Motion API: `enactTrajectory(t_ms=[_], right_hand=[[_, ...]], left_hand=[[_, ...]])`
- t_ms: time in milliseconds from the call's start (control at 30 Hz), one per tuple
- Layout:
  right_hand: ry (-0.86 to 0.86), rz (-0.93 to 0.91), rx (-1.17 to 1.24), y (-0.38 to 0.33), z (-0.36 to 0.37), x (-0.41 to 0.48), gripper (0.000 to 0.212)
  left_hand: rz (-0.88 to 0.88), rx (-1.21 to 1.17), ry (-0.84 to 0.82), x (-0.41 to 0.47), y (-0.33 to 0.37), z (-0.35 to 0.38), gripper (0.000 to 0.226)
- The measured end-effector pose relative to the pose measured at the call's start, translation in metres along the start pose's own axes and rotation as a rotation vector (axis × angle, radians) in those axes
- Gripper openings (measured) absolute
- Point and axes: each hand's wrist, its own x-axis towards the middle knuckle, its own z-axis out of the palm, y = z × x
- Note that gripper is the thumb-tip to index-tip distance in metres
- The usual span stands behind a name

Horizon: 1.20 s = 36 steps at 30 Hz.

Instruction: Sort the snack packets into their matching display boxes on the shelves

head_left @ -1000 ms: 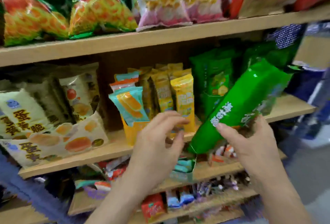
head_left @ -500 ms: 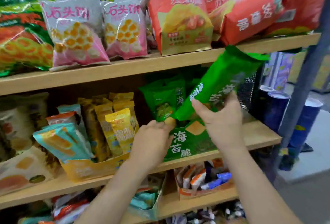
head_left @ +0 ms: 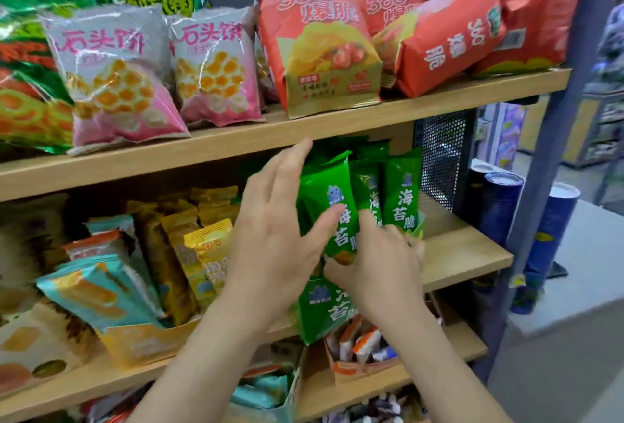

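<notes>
The pink-and-white bags [head_left: 111, 78] read 石头饼. The upright red bags [head_left: 320, 44] read 360 爆脆. The sideways red bag [head_left: 449, 41] and the green packets [head_left: 403, 199] read 海苔脆. The green display box [head_left: 324, 308] shows 苔.

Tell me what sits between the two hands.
The front green packet, upright in the green display box; the left hand touches it and the right hand grips its lower end. The head view shows it.

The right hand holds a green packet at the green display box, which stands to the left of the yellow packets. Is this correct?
Not fully. The green display box stands to the right of the yellow packets, not to the left, as the head view shows. The rest holds: the right hand grips the green packet at that box.
</notes>
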Motion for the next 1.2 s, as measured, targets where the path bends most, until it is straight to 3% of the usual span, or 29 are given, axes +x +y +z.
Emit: enactTrajectory(t_ms=[167,200,267,300,367,467,567,700,833,967,1100,1200], right_hand=[[-0.154,0.003,0.050,0.018,-0.011,0.005,0.059],[-0.132,-0.002,0.161,0.026,-0.015,0.007,0.055],[0.095,-0.032,0.340,0.045,-0.019,0.015,0.045],[0.195,-0.025,0.380,0.055,-0.023,0.022,0.046],[0.230,0.028,0.430,0.069,-0.031,0.042,0.063],[0.194,-0.009,0.179,0.076,-0.029,0.067,0.075],[0.233,-0.325,-0.138,0.064,-0.025,0.081,0.062],[-0.121,-0.425,-0.306,0.051,-0.035,0.100,0.068],[-0.198,-0.488,-0.147,0.055,-0.046,0.102,0.060],[-0.115,-0.632,0.072,0.086,-0.043,0.090,0.055],[-0.133,-0.752,0.129,0.099,-0.042,0.091,0.056],[0.006,-0.682,0.189,0.102,-0.034,0.090,0.071]], left_hand=[[0.073,0.286,-0.065,0.015,-0.006,0.015,0.058],[0.090,0.297,-0.050,0.016,-0.007,0.016,0.057],[0.125,0.286,-0.016,0.015,-0.011,0.016,0.057],[0.138,0.277,-0.005,0.015,-0.012,0.017,0.059],[0.151,0.288,-0.015,0.015,-0.013,0.019,0.064],[0.169,0.329,-0.059,0.012,-0.008,0.027,0.065],[0.180,0.457,-0.119,0.007,0.005,0.038,0.065],[0.093,0.622,-0.145,0.000,0.011,0.049,0.069],[-0.097,0.763,-0.176,-0.010,0.007,0.050,0.079],[-0.307,0.815,-0.221,-0.013,0.001,0.051,0.089],[-0.213,0.697,-0.248,-0.004,-0.001,0.065,0.088],[-0.232,0.629,-0.259,-0.004,0.003,0.067,0.087]])
